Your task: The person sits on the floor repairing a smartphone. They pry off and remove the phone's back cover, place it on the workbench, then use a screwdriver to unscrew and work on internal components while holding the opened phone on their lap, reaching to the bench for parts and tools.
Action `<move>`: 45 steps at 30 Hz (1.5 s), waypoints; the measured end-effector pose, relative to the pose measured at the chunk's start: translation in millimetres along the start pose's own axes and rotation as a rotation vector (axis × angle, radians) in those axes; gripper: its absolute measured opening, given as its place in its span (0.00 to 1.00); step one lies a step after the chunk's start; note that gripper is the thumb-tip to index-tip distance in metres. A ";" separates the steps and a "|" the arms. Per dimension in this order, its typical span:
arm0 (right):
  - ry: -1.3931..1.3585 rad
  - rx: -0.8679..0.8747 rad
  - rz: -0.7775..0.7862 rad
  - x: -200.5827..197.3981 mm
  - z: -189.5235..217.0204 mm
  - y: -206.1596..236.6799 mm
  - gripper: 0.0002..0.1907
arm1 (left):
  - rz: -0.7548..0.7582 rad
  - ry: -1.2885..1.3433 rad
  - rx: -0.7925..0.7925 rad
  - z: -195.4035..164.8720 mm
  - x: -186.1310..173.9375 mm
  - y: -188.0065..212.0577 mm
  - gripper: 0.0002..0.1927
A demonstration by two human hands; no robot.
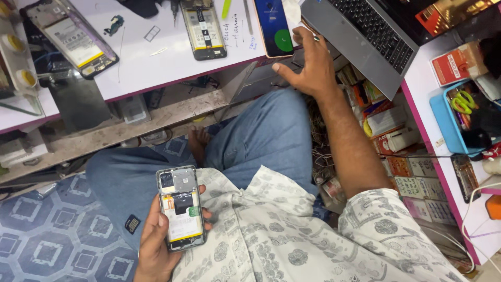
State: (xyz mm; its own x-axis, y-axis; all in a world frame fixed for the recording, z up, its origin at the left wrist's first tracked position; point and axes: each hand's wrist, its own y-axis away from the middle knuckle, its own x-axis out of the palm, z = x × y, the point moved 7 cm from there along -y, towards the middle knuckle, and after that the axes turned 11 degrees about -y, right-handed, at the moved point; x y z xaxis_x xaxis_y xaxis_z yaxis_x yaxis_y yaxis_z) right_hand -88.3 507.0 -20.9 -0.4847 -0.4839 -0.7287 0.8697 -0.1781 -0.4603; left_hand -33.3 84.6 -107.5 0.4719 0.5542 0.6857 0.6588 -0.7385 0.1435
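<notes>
The left hand grips a flat, back-off phone, its battery exposed; the right hand, fingers spread, touches a glossy lit phone on the white worktop.

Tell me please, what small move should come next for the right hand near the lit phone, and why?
Probably the right hand should close on the lit phone with the green round button, since its fingers rest at that phone's lower edge on the white bench. The left hand already holds the opened grey phone with a bare battery.
</notes>
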 end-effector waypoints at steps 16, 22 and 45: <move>-0.081 0.082 0.063 2.5 -21.2 -1.8 0.41 | -0.052 0.005 0.007 3.2 0.3 -7.0 0.35; 0.095 -0.017 -0.025 15.8 -23.8 4.6 0.39 | -0.061 0.037 -0.011 4.8 5.1 -32.7 0.35; -0.204 -0.145 -0.056 58.6 83.7 -46.6 0.04 | -0.013 0.082 -0.079 -19.7 -36.9 -114.0 0.41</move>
State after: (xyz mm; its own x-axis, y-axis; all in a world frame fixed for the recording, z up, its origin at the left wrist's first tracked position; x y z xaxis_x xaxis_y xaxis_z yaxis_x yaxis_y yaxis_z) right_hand -149.4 415.2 0.3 -0.4905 -0.6420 -0.5893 0.8124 -0.0921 -0.5758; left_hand -137.4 140.7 -135.1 0.4122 0.5331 0.7389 0.6149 -0.7612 0.2061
